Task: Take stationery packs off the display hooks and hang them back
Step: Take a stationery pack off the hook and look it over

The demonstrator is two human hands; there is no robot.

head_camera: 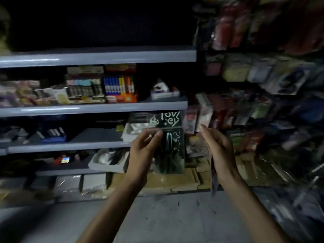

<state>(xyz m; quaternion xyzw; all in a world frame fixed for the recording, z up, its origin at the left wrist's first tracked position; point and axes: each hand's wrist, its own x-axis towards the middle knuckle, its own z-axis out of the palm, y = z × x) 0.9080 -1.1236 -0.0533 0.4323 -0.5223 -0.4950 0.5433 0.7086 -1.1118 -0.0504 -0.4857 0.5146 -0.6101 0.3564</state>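
Straight ahead in the head view, grey shelves (98, 57) fill the left half. The middle one carries a box of markers (120, 88) with blue, yellow and orange caps, beside a darker box of pens (84, 92). Lower down, a white tray (108, 162) sits at the shelf edge, and flat brown packs (175, 181) are stacked near the grey floor (175, 216). On the right, a rack of hanging packs (254, 71) runs away from the camera. It is too blurred to tell the goods or the hooks apart.

Both bare forearms reach forward from the bottom of the frame. The left hand (145, 146) is raised with its back to the camera, and its thumb and fingers (157, 135) pinch the upper left edge of a dark green pack (172, 137). That pack has white lettering and drawings. It hangs upright in the air between the two hands, in front of the lower shelves and clear of the rack.

The right hand (217, 146) is just right of the pack, with its upper fingers fairly straight and pointing up and to the left. A thin flat pack (214, 178), seen edge-on, hangs from under its palm. How the fingers hold it cannot be told.
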